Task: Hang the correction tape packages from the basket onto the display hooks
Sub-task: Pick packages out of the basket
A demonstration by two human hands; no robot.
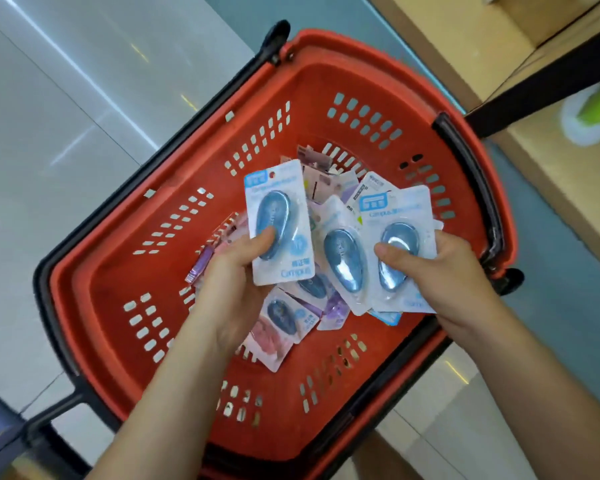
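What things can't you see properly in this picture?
1. The display hooks: nowhere in the head view.
2. How many packages the right hand holds: they overlap.
3. The pile in the basket: partly covered by both hands and the held packs.
4. Small print on the package in the left hand: blurred.
5. The green-and-white thing: blurred, cut off by the right edge.

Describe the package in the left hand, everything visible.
The package is a white card with a blue logo patch at its top corner and blue print at the bottom. A clear plastic bubble holds a blue, teardrop-shaped tape case. It is roughly upright, facing the camera, lifted above the red basket. The left hand pinches its lower part, thumb on the bubble. The right hand holds other packages beside it.
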